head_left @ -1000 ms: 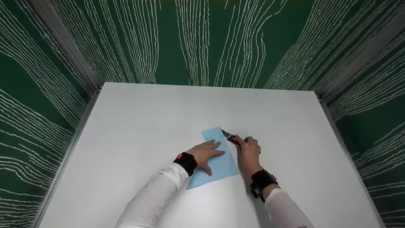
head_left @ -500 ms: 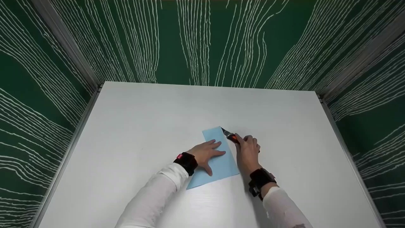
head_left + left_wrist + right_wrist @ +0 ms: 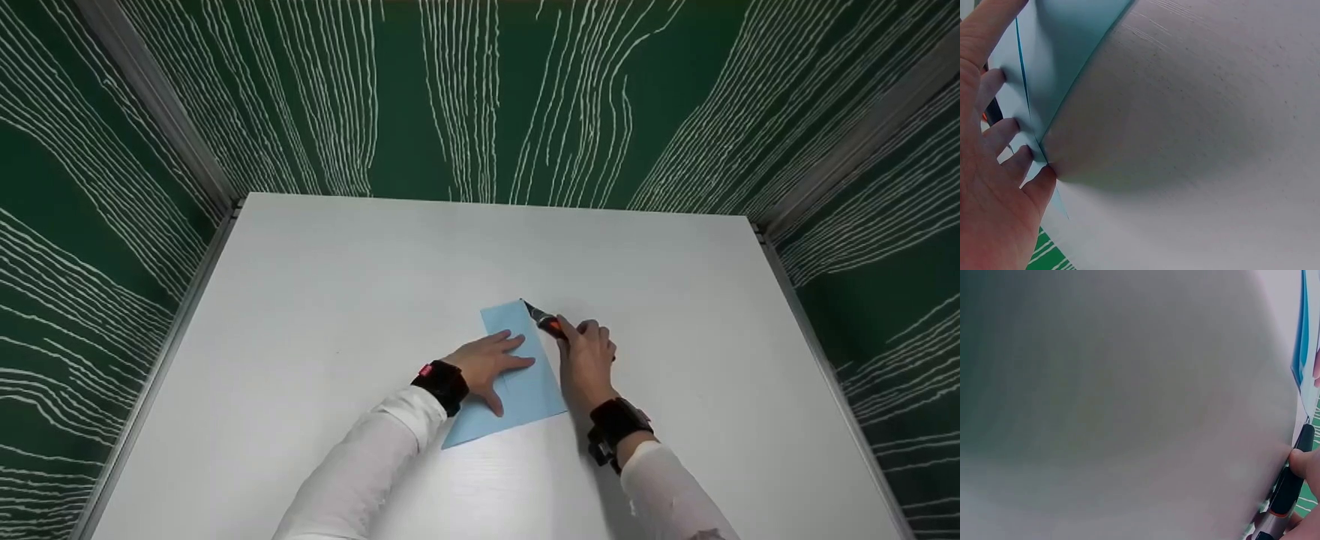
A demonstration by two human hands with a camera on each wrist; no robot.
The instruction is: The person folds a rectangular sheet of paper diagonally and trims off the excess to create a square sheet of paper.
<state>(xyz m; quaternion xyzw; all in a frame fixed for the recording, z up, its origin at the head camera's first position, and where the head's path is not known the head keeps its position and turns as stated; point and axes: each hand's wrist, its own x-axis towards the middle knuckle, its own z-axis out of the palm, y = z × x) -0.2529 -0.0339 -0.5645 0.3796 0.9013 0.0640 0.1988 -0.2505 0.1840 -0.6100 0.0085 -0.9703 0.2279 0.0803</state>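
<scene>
A sheet of light blue paper (image 3: 529,397), folded over, lies at the middle of the table; its loose layers show in the left wrist view as blue paper (image 3: 1072,50). My left hand (image 3: 487,366) rests on it with fingers spread, pressing it down. My right hand (image 3: 590,364) grips a black and orange utility knife (image 3: 553,325) to the right of the paper. The blade tip is right at the paper's far right corner. In the right wrist view, the knife (image 3: 1289,486) points toward the folded edge, with the thumb (image 3: 1298,463) along its body.
The white table (image 3: 360,262) stretches around the paper on all sides. Green walls (image 3: 397,97) with white wavy lines stand behind and at both sides, with grey metal posts (image 3: 161,90) at the corners. Each wrist wears a black camera band (image 3: 441,386).
My right hand has shifted slightly left and away from me, bringing the blade tip from beside the paper's far right corner onto it. The left hand keeps its place on the paper.
</scene>
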